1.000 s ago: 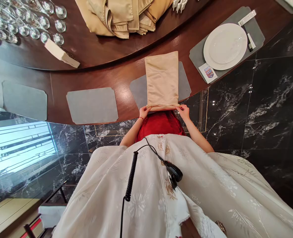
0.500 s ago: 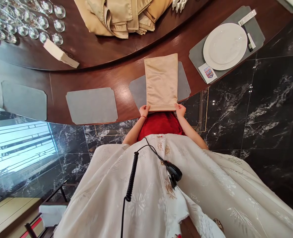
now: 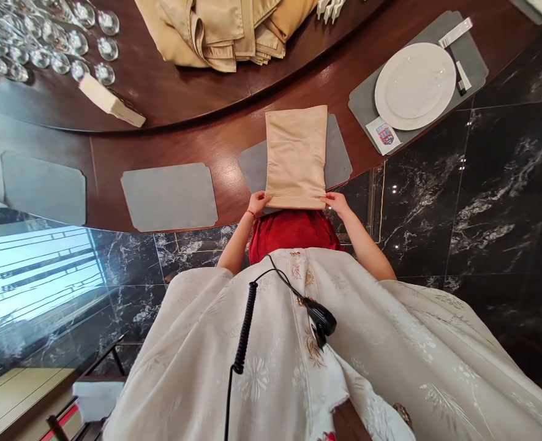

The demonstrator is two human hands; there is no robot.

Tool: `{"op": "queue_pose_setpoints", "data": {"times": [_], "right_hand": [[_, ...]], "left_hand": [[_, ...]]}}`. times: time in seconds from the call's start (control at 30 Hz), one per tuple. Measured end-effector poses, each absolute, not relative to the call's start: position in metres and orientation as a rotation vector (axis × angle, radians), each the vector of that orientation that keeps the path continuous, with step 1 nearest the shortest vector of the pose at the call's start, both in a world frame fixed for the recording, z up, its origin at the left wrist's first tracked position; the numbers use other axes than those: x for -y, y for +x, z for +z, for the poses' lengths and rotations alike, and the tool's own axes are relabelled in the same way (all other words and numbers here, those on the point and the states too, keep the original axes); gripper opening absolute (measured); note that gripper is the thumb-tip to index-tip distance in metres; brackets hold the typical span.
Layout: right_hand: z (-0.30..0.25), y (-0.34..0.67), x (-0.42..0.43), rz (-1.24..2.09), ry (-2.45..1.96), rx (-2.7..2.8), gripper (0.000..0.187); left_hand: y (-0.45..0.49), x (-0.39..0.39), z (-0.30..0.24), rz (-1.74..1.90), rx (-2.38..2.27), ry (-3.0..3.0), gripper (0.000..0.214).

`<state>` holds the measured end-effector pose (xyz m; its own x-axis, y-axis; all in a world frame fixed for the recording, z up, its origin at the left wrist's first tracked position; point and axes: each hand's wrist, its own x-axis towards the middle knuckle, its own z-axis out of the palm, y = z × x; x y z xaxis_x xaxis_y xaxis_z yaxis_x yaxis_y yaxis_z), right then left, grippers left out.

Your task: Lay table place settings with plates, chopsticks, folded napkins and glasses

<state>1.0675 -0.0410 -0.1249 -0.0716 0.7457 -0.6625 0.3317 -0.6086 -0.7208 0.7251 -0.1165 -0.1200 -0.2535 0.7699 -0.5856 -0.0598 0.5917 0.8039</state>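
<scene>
A gold satin napkin point(image 3: 296, 153) lies over a grey placemat point(image 3: 338, 150) at the table's near edge, its near end folded into a narrow band. My left hand point(image 3: 258, 201) pinches the near left corner of the cloth. At the near right corner, my right hand point(image 3: 336, 202) has its fingers pressed together on the napkin's edge. The middle of the placemat is hidden under the fabric.
To the right, a white plate point(image 3: 415, 86) sits on another placemat with a small printed card point(image 3: 383, 135). More gold cloths point(image 3: 220, 30) are piled on the raised round top, left of which stand several glasses point(image 3: 78, 43). A bare placemat point(image 3: 169, 196) lies leftward.
The napkin has shifted slightly toward me and its near edge is folded over. Both hands have turned, fingers now pointing inward along the fold.
</scene>
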Motion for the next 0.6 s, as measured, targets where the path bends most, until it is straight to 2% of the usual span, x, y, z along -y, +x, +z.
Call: {"op": "queue_pose_setpoints", "data": {"times": [0.17,0.3,0.43,0.6], "right_hand": [[-0.09,1.064,0.021,1.323,-1.543,1.552,0.03],[-0.072,1.051,0.011,1.21,-1.455,1.592,0.026],[-0.087,1.036,0.015,1.208,-1.548,1.458,0.03],[-0.123,1.013,0.038,1.242,-1.833,1.188,0.037]], "left_hand": [[0.692,0.096,-0.089,1.038,-1.711,0.974,0.015],[0.681,0.084,-0.069,1.169,-1.603,1.1,0.012],[0.692,0.082,-0.074,1.216,-1.633,0.876,0.014],[0.726,0.094,-0.104,1.084,-1.788,0.589,0.028]]}}
